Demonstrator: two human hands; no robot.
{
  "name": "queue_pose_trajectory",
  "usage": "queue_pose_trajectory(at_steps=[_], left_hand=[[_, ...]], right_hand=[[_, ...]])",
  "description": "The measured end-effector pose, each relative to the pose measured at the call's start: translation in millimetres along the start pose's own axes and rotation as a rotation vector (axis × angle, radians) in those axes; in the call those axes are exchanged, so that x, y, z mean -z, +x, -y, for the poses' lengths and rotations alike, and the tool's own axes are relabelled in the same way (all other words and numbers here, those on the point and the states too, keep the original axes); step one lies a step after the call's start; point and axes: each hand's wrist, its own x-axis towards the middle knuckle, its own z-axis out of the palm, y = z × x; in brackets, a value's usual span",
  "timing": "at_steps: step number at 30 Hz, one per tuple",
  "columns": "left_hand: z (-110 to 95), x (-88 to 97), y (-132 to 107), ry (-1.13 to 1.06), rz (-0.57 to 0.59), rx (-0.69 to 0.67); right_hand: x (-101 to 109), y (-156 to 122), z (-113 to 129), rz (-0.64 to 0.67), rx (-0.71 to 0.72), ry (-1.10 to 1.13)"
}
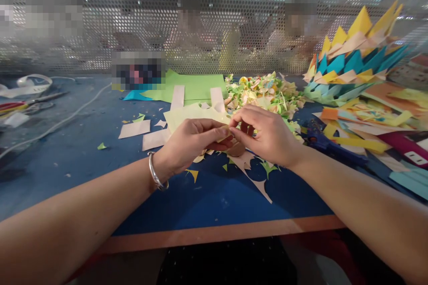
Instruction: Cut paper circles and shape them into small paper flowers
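My left hand [197, 138], with a silver bangle at the wrist, is closed in a pinch on a small yellowish paper piece [228, 130]. Fingertips of my right hand [264, 131] press together at the same piece, touching the left fingertips. Most of that piece is hidden by the fingers. Just beyond the hands lie a pale yellow paper sheet [187, 115] and pale paper strips [178, 95]. Under the hands are cut paper scraps, including a long pale pink offcut [261, 187] and a small orange-yellow scrap [194, 174].
A heap of small curled paper pieces [264, 93] stands behind my right hand. A blue glue gun [329, 142] and loose coloured papers lie to the right, below a layered pointed-paper construction [354, 62]. Green sheets [197, 87], a white cable [67, 120] and a perforated metal screen [214, 22] are farther back.
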Motion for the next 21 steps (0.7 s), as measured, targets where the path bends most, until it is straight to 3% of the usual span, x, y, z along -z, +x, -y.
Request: queue_pose_trajectory(at_steps=[5, 21], left_hand=[[7.3, 1.8, 0.2, 0.162, -0.001, -0.102], [5.8, -0.5, -2.2, 0.310, -0.063, -0.265]], right_hand=[[-0.6, -0.7, 1.0, -0.010, -0.018, -0.004], [-0.8, -1.3, 6.3, 0.003, -0.193, 0.200]])
